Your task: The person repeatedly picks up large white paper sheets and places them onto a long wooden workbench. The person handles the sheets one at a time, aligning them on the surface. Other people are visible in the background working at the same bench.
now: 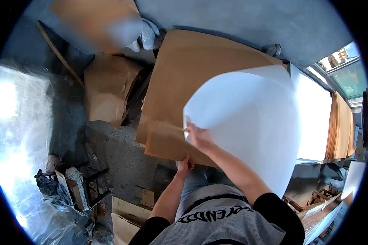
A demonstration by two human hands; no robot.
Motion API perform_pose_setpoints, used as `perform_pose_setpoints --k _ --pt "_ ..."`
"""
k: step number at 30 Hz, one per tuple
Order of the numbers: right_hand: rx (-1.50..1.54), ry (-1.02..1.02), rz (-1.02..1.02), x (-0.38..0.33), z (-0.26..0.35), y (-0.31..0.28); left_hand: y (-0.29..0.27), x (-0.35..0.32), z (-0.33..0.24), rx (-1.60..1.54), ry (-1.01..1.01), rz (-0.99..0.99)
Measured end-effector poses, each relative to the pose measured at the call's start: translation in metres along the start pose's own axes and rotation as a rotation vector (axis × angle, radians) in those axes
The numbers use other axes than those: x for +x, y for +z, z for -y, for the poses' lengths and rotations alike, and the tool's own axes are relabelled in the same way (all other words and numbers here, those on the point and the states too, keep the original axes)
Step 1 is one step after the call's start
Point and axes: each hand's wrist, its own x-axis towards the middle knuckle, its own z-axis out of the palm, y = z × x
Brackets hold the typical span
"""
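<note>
A large white sheet (253, 122) curls up and over in front of me, its left edge lifted above a big brown sheet of cardboard (196, 57). My right hand (201, 138), slightly blurred, is closed on the lifted left edge of the white sheet. Close to my body, my left hand (185, 166) grips the near edge of the brown cardboard, with the thumb on top and the other fingers partly hidden below. More brown sheets lie under the top one, their edges showing at the left.
To the right lie more white sheets (313, 118) beside a stack of brown sheets (340, 126). A crumpled brown sheet (110, 87) leans at the left, near a wooden stick (59, 53). A cluttered stool (96, 183) and cardboard pieces (129, 214) stand at the lower left. Plastic sheeting (24, 143) hangs far left.
</note>
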Motion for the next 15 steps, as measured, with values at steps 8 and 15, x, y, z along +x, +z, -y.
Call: perform_pose_setpoints --k 8,15 --pt "-0.069 -0.097 0.328 -0.021 0.019 0.122 0.012 -0.007 -0.009 0.012 -0.014 -0.079" --pt "0.069 0.207 0.292 -0.052 0.008 0.052 0.003 0.000 -0.008 0.065 -0.026 0.025"
